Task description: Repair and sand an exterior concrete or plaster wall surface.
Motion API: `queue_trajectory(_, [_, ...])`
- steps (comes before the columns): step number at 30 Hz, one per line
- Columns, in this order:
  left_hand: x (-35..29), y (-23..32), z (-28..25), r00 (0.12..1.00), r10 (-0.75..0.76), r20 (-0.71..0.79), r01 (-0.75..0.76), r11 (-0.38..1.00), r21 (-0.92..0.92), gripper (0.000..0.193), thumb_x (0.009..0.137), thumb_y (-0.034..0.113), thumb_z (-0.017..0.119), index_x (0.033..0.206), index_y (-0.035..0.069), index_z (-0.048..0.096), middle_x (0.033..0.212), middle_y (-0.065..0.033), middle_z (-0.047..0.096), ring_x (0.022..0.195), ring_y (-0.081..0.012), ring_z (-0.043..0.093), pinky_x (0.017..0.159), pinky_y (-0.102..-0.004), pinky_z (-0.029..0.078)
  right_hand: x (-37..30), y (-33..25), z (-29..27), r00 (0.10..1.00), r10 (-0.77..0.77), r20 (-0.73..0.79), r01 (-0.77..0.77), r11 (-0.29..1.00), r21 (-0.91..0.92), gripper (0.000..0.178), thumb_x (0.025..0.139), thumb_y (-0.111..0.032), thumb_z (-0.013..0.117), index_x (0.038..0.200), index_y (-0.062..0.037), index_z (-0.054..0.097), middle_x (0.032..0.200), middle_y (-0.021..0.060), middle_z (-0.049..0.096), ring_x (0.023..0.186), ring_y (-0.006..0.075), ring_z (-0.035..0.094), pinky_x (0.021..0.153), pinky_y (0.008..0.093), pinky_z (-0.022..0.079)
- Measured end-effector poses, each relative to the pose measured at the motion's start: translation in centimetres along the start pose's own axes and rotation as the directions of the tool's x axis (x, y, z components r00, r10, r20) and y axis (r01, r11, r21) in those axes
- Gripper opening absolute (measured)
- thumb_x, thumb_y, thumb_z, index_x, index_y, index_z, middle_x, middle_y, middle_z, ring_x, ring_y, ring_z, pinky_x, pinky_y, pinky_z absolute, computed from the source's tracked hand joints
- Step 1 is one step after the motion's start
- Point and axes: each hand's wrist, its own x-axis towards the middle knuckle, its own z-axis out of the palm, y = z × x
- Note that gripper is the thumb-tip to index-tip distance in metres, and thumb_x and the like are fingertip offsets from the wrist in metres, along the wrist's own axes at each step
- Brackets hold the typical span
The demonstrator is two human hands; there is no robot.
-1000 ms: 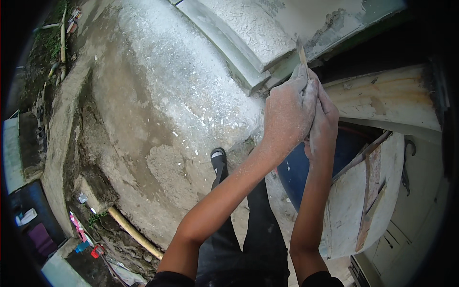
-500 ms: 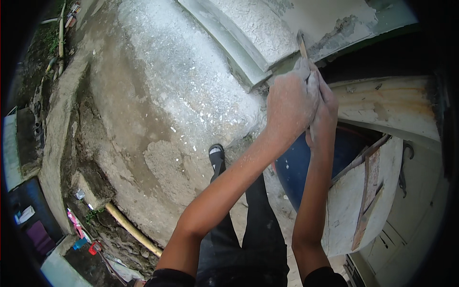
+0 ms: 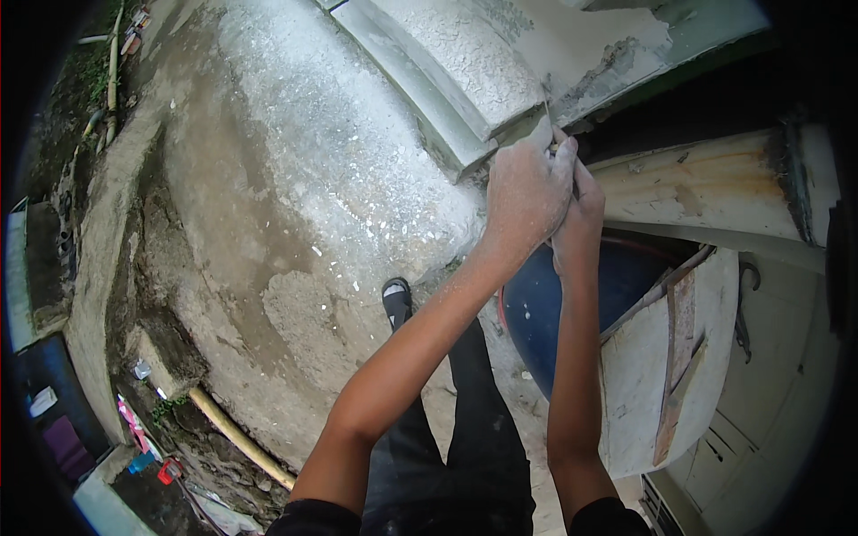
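My left hand [image 3: 525,192] and my right hand [image 3: 582,214] press together, both dusted white, with fingers closed round a narrow-bladed scraper [image 3: 548,111]. Its blade now shows edge-on as a thin line above the fingers; the grip is mostly hidden. The tip is at the corner of a white plastered ledge [image 3: 465,62], whose top is rough. To the right of that corner lies a smoother pale surface [image 3: 585,40] with a ragged grey patch. Whether the blade touches the plaster I cannot tell.
White dust and paint flakes [image 3: 357,201] cover the concrete beside the ledge. A blue barrel [image 3: 545,313] stands below my hands, next to a worn white board [image 3: 639,384]. A stained beam [image 3: 697,183] runs to the right. A yellowish pole [image 3: 237,435] lies lower left.
Both hands have moved slightly left and down in the picture with the scraper, whose blade has turned from showing its flat to edge-on. The whole view has shifted a little.
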Motion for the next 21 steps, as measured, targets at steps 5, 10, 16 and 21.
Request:
queue_trajectory(5, [-6.0,-3.6,-3.8,0.989,-0.148,-0.024,0.139,0.966,-0.219,0.035,0.097,0.029,0.060,0.091,-0.005,0.065,0.069,-0.0129,0.060,0.065,-0.0162,0.053,0.062,-0.0342,0.044,-7.5,-2.0,0.7,0.979,-0.039,0.199,0.097,0.952,-0.289,0.043,0.095,-0.009,0.052,0.137,0.0006,0.052,0.117,0.0292,0.064,0.111,0.0298,0.067,0.089,0.0338,0.051])
queue_trajectory(10, [-15.7,-6.7,-9.3,0.933,-0.338,0.120,0.359,0.881,-0.310,0.034,0.096,0.032,0.066,0.078,0.003,0.066,0.064,0.0048,0.051,0.059,-0.0053,0.040,0.053,-0.0256,0.032,-18.5,-4.6,-0.9,0.913,0.200,0.357,0.013,0.858,-0.513,0.074,0.086,-0.010,0.064,0.152,-0.0042,0.031,0.115,0.0291,0.064,0.103,0.0447,0.064,0.086,0.0442,0.051])
queue_trajectory(16, [-24.0,-3.0,-15.0,0.858,-0.487,0.164,0.469,0.612,-0.637,0.029,0.095,0.034,0.068,0.084,0.007,0.068,0.064,0.0073,0.051,0.052,-0.0027,0.043,0.047,-0.0209,0.031,-24.7,-7.4,-0.3,0.862,0.084,0.500,0.201,0.849,-0.489,0.081,0.083,-0.018,0.070,0.153,-0.0056,0.030,0.117,0.0305,0.063,0.102,0.0450,0.064,0.088,0.0440,0.050])
queue_trajectory(21, [-25.5,0.5,-20.0,0.882,-0.405,0.243,0.456,0.597,-0.660,0.027,0.095,0.033,0.068,0.088,0.006,0.068,0.066,0.0071,0.053,0.053,-0.0030,0.044,0.047,-0.0212,0.032,-24.7,-11.2,2.8,0.712,0.351,0.608,0.009,0.862,-0.507,0.034,0.084,-0.023,0.074,0.105,0.0027,0.065,0.077,0.0177,0.069,0.073,0.0339,0.069,0.066,0.0408,0.050])
